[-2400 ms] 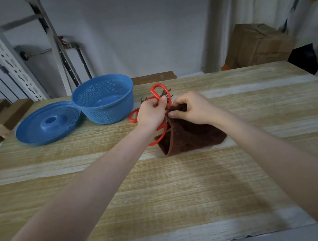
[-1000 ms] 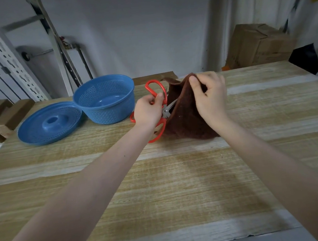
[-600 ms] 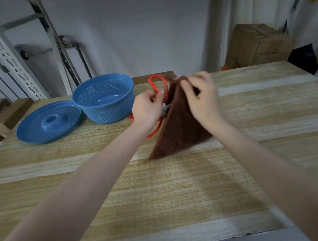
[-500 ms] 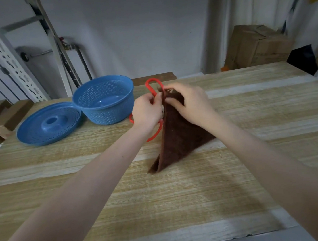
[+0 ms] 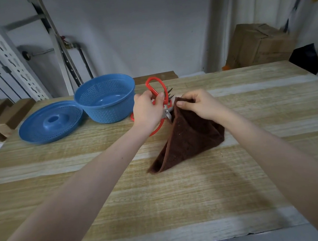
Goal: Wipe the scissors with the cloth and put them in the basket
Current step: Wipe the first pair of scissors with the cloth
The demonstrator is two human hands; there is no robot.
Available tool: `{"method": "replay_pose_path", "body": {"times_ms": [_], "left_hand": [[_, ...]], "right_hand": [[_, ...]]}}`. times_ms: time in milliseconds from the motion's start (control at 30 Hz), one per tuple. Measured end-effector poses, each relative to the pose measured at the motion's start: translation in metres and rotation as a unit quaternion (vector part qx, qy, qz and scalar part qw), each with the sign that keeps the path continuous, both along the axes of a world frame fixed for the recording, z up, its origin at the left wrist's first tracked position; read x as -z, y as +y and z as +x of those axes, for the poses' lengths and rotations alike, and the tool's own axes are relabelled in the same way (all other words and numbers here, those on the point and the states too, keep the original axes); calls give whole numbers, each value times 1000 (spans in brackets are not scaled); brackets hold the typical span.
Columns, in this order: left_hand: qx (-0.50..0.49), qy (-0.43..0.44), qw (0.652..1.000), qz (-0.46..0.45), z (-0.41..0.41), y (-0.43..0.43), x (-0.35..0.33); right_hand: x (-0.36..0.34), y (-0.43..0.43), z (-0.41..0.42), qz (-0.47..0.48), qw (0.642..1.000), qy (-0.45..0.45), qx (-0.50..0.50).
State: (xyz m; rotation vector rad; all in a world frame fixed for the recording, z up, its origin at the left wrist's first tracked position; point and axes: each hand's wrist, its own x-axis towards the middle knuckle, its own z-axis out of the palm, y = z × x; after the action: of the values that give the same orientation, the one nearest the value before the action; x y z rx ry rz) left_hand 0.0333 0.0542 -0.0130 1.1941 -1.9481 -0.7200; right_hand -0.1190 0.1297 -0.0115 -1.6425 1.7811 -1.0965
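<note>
basket [image 5: 106,99] right of lid [image 5: 50,122], scissors [image 5: 157,101] btwn basket & cloth [image 5: 190,137]

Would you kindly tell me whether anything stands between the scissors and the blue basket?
Nothing visible does. The left hand holds the scissors just right of the basket, whose top is open; its lid lies on the far side, left of it.
</note>
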Motion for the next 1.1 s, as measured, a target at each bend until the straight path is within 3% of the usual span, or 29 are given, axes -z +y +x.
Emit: {"method": "replay_pose_path", "body": {"times_ms": [133,267,367,500,767,867,1100], "left_hand": [[-20,6,999,25,10,-7,1],[-37,10,998,54,23,-19,5],[-24,-16,999,39,18,-15,7],[-29,-33,999,10,6,-1,5],[-54,1,996,65,0,1,7],[-32,52,991,121,0,2,6],[12,50,990,133,8,8,-8]], "right_hand": [[3,10,-20,-4,994,-67,92],[-1,16,-36,-37,983,-65,166],[-9,4,-15,-137,966,-36,216],[-1,-10,28,-216,947,110,209],[-6,-20,43,-12,938,311,150],[-15,-21,37,57,964,249,78],[-12,-17,27,59,988,140,-21]]}}
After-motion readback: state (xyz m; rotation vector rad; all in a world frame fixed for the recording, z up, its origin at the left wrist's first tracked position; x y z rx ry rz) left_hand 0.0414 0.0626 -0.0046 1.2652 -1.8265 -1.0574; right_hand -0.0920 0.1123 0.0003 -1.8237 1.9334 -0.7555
